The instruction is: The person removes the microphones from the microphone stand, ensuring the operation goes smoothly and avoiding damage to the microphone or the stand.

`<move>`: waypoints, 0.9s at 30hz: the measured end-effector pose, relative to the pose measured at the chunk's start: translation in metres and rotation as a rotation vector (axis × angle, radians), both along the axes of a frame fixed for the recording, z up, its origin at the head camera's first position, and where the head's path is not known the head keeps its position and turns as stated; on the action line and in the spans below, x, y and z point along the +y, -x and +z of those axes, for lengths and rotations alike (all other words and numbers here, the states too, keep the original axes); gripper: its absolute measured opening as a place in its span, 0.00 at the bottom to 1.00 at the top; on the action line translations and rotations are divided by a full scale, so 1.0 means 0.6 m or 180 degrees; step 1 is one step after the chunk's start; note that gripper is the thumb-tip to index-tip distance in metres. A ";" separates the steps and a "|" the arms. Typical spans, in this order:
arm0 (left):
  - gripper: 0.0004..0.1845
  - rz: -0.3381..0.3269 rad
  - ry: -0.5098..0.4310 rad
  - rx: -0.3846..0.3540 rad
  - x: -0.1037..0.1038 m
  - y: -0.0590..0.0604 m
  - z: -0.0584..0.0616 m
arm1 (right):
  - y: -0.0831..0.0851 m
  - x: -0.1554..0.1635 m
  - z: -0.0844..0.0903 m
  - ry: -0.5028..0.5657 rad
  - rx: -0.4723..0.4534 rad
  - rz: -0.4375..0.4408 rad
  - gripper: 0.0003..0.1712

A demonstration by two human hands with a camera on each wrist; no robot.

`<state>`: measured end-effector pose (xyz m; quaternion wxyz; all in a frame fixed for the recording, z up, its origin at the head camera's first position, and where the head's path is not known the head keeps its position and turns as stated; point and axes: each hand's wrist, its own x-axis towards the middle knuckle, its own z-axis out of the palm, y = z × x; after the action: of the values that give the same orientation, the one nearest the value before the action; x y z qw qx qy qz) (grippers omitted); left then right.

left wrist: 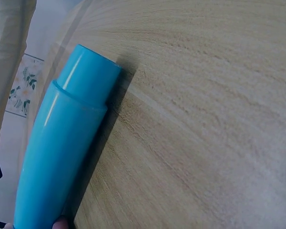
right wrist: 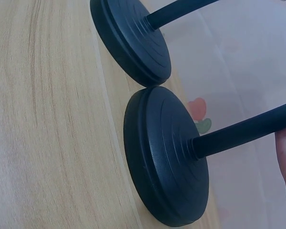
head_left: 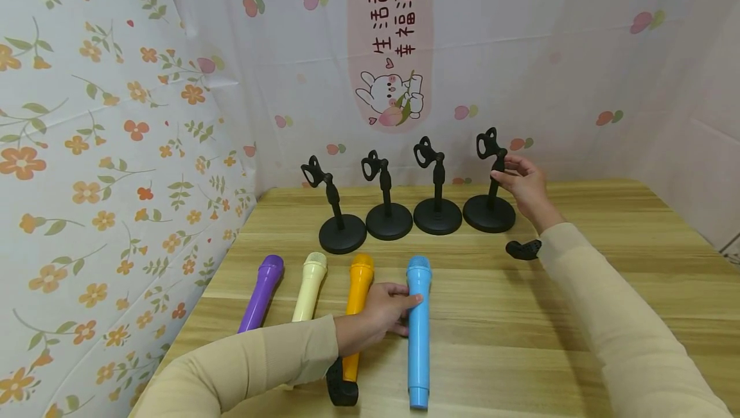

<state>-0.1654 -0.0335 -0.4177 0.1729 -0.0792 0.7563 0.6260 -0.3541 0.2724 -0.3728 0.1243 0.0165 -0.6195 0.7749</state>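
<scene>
On the wooden table lies a blue microphone (head_left: pixel 419 347), its head pointing toward the back. My left hand (head_left: pixel 381 309) grips it around the upper handle, thumb on top. The left wrist view shows the narrower tail end of the blue microphone (left wrist: pixel 62 138) close against the wood, with fingertips at the bottom edge. At the back right, my right hand (head_left: pixel 527 188) holds the pole of the rightmost black microphone stand (head_left: pixel 489 214) between thumb and fingers, just below its clip. That stand's round base (right wrist: pixel 169 157) is flat on the table in the right wrist view, touching the neighbouring base.
Left of the held stand, more black stands (head_left: pixel 438 216) form a row near the back curtain (head_left: pixel 312 71). Orange (head_left: pixel 360 277), cream (head_left: pixel 309 283) and purple (head_left: pixel 263 293) microphones lie left of the blue one. My left forearm (head_left: pixel 260 354) passes over them.
</scene>
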 end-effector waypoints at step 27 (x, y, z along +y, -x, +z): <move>0.20 -0.0079 0.0133 0.0035 0.000 -0.002 0.008 | -0.002 -0.001 -0.002 -0.0078 -0.0060 0.0046 0.18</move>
<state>-0.1642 -0.0335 -0.4131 0.1747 -0.0700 0.7710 0.6084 -0.3528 0.2719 -0.3739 0.1127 0.0153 -0.6300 0.7682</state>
